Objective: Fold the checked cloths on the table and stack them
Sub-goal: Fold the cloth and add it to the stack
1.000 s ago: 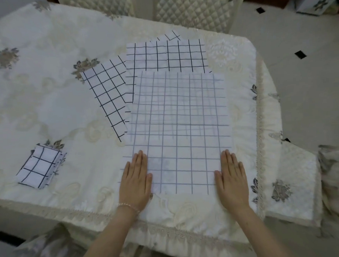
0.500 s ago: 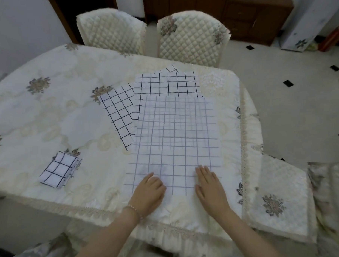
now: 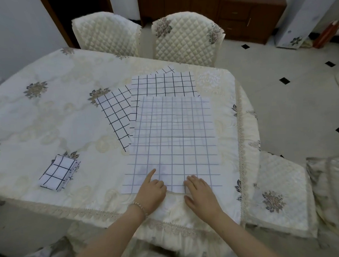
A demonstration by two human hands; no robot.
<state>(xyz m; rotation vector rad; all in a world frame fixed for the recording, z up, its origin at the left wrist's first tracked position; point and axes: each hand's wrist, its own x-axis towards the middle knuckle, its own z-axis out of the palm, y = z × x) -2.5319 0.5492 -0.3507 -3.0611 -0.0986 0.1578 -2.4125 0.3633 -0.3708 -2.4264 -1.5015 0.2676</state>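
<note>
Head view: both hands have moved together at cloth edge.

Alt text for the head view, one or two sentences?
Both hands, left hand and right hand, rest at the near edge of a flat checked cloth on the table; more cloths lie beneath, a folded cloth sits left.

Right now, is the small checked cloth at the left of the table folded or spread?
Folded. The small checked cloth lies as a compact bundle with layered edges showing along its right side, apart from both hands.
</note>
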